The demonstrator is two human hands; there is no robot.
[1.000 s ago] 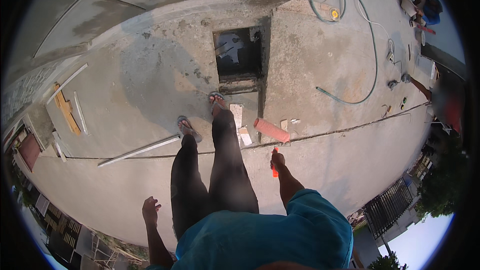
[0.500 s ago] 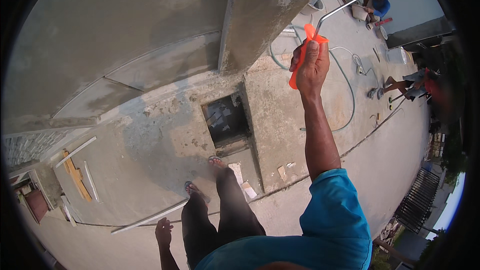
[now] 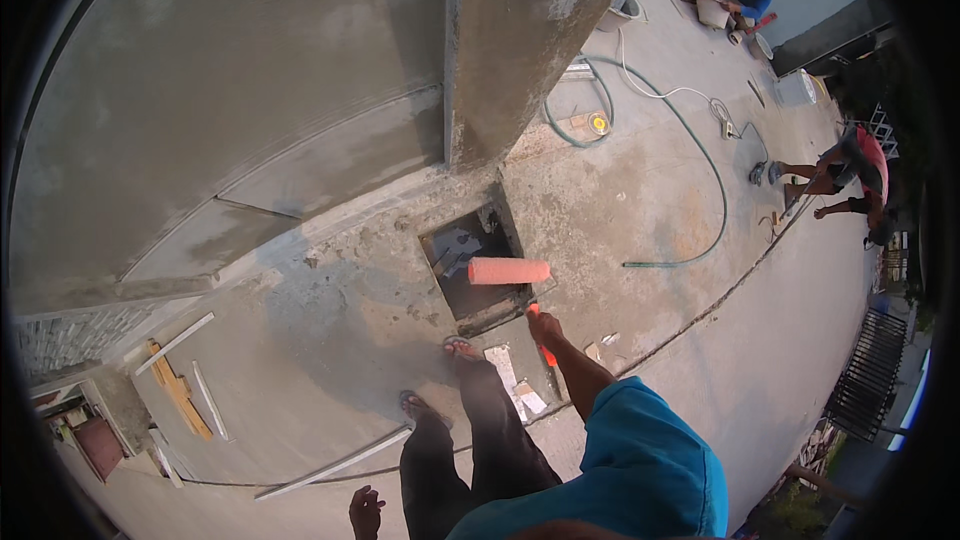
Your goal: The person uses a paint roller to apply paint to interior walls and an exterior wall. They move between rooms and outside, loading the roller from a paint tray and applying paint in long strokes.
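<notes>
Paint roller [image 3: 508, 271], raised high against the wall half a second ago, has been lowered over the square floor opening [image 3: 478, 270]; the right grip [image 3: 545, 328] stays clamped on its handle, the left grip [image 3: 365, 514] hangs open.

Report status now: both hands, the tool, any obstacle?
Right hand grips paint roller. Left hand empty, at side. Square floor opening directly under roller.

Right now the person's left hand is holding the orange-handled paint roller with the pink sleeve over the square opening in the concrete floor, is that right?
Not quite: the right hand holds the orange-handled paint roller, as the head view shows. The left hand hangs empty by the leg. The roller's pink sleeve does sit over the square opening in the concrete floor.
</notes>
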